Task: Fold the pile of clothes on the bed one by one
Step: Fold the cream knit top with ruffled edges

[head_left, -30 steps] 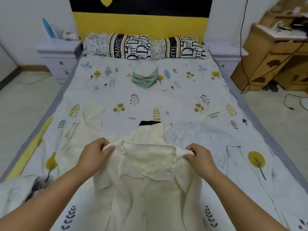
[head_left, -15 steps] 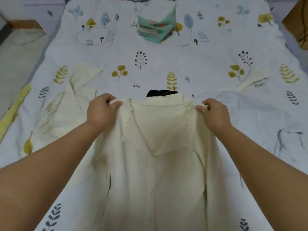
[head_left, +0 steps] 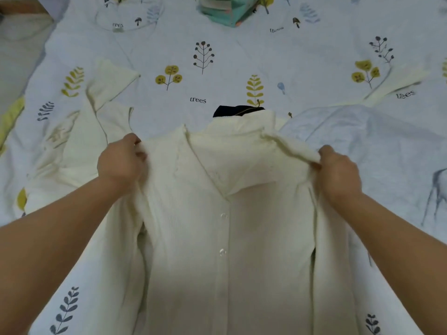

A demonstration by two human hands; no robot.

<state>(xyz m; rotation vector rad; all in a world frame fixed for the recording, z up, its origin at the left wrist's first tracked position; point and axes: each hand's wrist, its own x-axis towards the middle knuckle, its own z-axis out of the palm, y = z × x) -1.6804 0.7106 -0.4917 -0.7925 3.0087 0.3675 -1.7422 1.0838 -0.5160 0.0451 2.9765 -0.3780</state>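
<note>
A cream cardigan (head_left: 225,238) lies front side up in the near middle of the bed (head_left: 242,56), its row of clear buttons (head_left: 222,252) running down the centre and its V-shaped neckline pointing toward the person. The left hand (head_left: 119,162) grips the cardigan's left shoulder, fingers curled into the fabric; the right hand (head_left: 338,175) grips the right shoulder in the same way, with a roll of knit bunched above its knuckles. Both forearms reach in from the lower corners of the view, and the shoulders are lifted slightly off the bed between the two hands.

One cream sleeve (head_left: 106,93) lies spread to the far left of the left hand, bent at a fold. A second cream sleeve (head_left: 396,85) stretches to the far right, well apart from the right hand. A dark garment (head_left: 232,111) shows just beyond the collar, partly covered by it. A pale grey garment (head_left: 362,146) with a faint animal print lies just right of the cardigan, under the right hand.

A folded green and white stack (head_left: 225,10) sits at the far middle of the bed, cut off by the top edge. The bedsheet is pale blue with printed trees, leaves and the word "trees".
</note>
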